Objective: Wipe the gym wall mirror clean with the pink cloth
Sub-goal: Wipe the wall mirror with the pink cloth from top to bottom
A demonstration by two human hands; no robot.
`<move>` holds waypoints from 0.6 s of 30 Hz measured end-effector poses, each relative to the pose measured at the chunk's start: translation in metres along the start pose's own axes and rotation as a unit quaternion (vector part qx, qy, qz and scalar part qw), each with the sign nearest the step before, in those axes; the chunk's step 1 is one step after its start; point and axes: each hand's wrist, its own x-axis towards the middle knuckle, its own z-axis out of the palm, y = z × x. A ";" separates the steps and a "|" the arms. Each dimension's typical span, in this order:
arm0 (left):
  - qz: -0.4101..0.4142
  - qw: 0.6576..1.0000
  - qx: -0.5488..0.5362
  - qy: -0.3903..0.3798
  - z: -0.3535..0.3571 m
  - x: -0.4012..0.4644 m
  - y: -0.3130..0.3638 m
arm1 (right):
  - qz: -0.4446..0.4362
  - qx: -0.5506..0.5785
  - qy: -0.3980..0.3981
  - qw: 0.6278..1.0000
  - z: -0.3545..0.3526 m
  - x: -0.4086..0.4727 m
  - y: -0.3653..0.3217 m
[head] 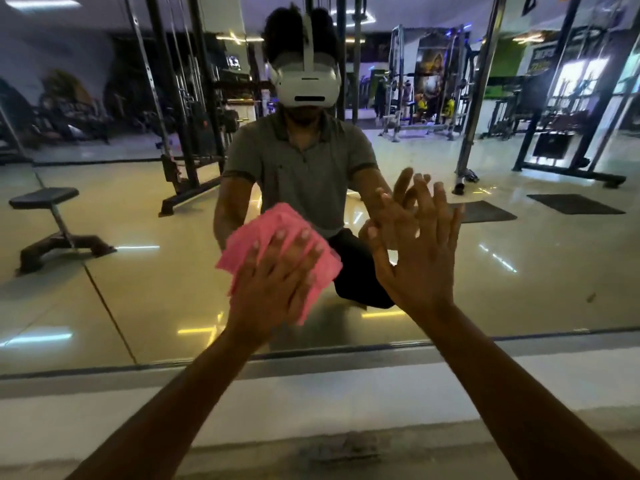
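1. I saw the left hand (277, 271) spread flat at the lower centre of the frame, its straight fingers pressing the pink cloth (277, 244) against the wall mirror (138, 289); it was not clenched round the cloth.
2. The cloth lay bunched between that palm and the glass, showing above the fingers and on both sides of them.
3. The right hand (419, 258) was just right of centre, released, with fingers straight and splayed against the mirror; its fingertips met their own reflection, and it held nothing.
4. The two hands were near each other but did not touch.
5. In the glass I saw the reflected person (301, 161) crouched low in a grey shirt, wearing a white headset (306, 79).
6. A bench (52, 223) showed reflected at middle left, and weight racks (426, 84) at upper right.
7. A pale ledge (104, 410) ran below the mirror's lower edge, across the bottom of the frame.
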 end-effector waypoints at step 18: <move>-0.002 0.999 0.017 0.046 0.000 0.108 0.093 | -0.010 0.015 -0.040 0.999 -0.034 0.006 0.098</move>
